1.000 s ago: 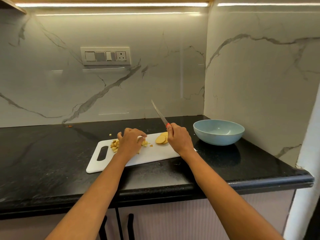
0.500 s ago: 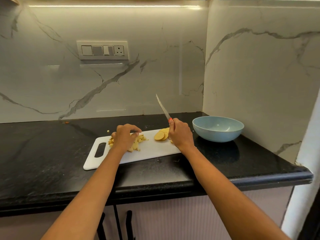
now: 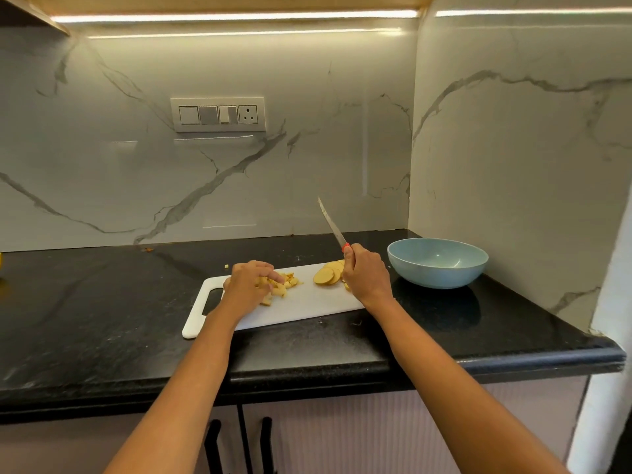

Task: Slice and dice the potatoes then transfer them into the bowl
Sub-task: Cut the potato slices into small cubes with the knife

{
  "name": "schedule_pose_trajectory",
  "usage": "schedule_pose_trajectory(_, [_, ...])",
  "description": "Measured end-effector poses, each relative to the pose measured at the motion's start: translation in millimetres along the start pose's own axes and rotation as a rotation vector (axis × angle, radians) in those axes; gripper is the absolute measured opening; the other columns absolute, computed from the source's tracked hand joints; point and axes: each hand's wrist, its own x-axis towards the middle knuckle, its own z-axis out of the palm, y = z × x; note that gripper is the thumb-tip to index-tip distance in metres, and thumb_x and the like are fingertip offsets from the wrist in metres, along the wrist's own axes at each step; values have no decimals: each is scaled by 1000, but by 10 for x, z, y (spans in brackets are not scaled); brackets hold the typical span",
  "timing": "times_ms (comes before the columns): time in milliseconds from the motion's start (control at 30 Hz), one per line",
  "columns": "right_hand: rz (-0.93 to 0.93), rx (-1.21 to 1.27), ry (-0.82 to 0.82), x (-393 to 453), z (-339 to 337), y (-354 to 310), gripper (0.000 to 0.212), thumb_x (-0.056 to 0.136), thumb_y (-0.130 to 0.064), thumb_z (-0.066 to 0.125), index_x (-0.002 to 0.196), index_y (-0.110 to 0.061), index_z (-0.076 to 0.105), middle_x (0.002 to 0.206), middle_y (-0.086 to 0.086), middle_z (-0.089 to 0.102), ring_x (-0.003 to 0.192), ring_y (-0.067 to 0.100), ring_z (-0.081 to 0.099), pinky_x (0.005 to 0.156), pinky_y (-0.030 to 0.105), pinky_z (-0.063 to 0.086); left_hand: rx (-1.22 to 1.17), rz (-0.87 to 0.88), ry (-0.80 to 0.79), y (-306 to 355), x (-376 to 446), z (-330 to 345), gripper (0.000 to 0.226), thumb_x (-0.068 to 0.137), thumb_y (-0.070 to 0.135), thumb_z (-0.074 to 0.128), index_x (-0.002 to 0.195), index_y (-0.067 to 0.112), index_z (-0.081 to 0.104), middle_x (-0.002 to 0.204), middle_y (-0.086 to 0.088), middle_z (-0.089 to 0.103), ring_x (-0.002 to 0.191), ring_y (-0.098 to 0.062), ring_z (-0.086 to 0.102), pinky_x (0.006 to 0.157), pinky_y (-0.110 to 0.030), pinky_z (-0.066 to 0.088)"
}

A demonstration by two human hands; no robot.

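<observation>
Since a moment ago the left hand has curled over the diced potato left of the bowl, so scoop it snugly (right hand gripping the raised knife).

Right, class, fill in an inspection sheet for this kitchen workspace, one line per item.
Surface: black countertop, white cutting board on it.
Job's things: diced potato and potato slices on the board; blue bowl looks empty.
Clutter: small scraps behind the board.
Grippers: left hand gathers the dice; right hand grips the knife, blade raised.
Cables: nothing seen.
Surroundings: marble walls, switch panel.
</observation>
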Motion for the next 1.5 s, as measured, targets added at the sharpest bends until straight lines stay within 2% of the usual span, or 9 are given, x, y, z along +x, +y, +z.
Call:
schedule_pose_trajectory(200, [4,-19,-10,10,5,-3,34,102,-27,32,104,-5,59,75,3,57,60,11,49,47,17,31,-74,-14,121,-7,22,-18,20,88,4,57,94,15,73,119,-8,61,115,-25,52,99,-48,42])
schedule_pose_trajectory(433, [24,-22,-12,26,26,13,35,102,-28,32,104,-5,59,75,2,56,57,8,46,47,17,29,-214,-62,146,104,-69,-154,20,83,5,65,102,7,70,115,-9,64,114,-22,54,91,-23,35])
schedule_pose_trajectory(633, [7,-29,-8,15,4,-6,34,103,-27,32,104,-5,58,74,2,55,51,6,41,46,16,26,-157,-191,-161,-6,-170,-255,45,69,16,80,111,26,65,135,-3,46,134,-27,28,111,-47,22])
schedule_pose_trajectory(867, [3,-14,-6,0,12,-5,35,102,-28,33,102,-5,59,78,6,62,57,9,48,47,17,32,22,-173,13,-79,-96,-172,41,68,23,81,106,28,66,130,-2,52,127,-28,37,105,-52,32])
schedule_pose_trajectory(1067, [4,-13,-10,6,14,-1,35,102,-27,33,105,-5,59,80,7,63,59,10,49,48,17,34,-115,-135,21,-35,-102,-146,30,80,9,69,109,19,67,126,-7,56,123,-26,44,104,-45,36])
schedule_pose_trajectory(1200, [-5,-6,-12,18,35,3,35,102,-28,33,103,-4,59,81,8,64,62,12,51,52,21,38,-103,-33,185,32,-103,-150,19,86,6,62,104,7,69,111,-11,65,108,-25,56,91,-31,40])
schedule_pose_trajectory(1333, [-36,-53,-27,36,83,-24,35,103,-28,31,101,-5,57,73,2,54,54,7,44,47,18,30,80,139,415,123,-31,-112,25,82,16,68,106,7,68,110,-11,66,107,-30,54,87,-34,40])
schedule_pose_trajectory(1400, [-45,-83,-23,56,97,-24,35,103,-28,29,100,-6,55,74,3,54,55,8,45,50,20,32,94,184,339,254,25,11,33,82,19,69,113,10,65,117,-9,63,113,-28,50,91,-34,39])
schedule_pose_trajectory(1500, [-7,-104,-17,110,110,21,36,103,-28,28,101,-5,56,83,8,61,67,16,51,59,29,39,206,193,56,407,116,259,49,81,32,68,127,19,55,130,-1,56,124,-22,42,100,-41,33])
